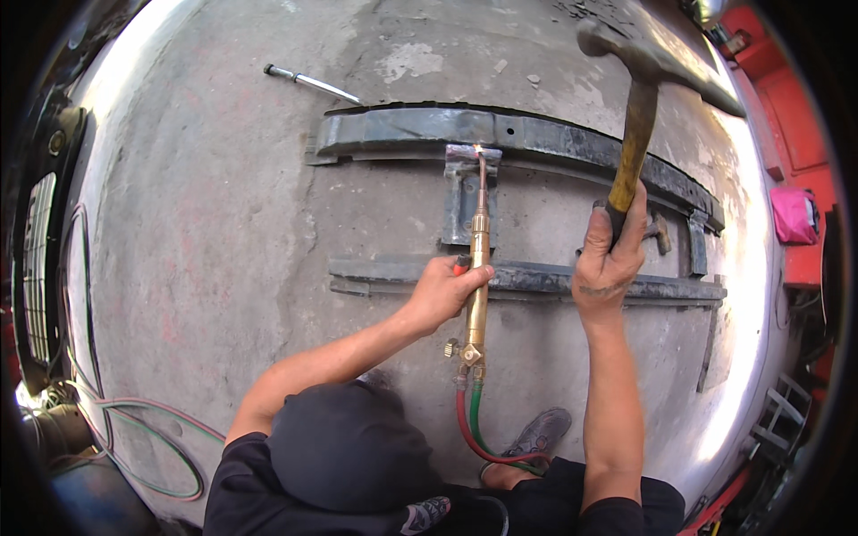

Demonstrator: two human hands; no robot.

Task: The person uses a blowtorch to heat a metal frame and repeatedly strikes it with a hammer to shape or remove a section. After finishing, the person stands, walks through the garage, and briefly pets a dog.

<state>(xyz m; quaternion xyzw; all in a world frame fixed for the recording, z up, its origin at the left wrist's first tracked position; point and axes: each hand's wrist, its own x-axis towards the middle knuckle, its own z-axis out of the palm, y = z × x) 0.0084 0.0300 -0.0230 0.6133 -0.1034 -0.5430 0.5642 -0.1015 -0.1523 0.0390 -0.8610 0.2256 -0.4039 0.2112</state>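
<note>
Left grip (450, 288) curled, left forearm (353, 350) slanted inward; right grip (610, 265) clenched, right forearm (614, 393) extended.

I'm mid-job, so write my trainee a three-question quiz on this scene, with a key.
1. Which hand grips the brass torch?
2. True or false: the right hand is empty.
3. Fill in: one of the two hoses at the torch's lower end is red, the other is ____.

Key: 1. The left hand. 2. False: it holds a raised hammer. 3. Green.
</note>
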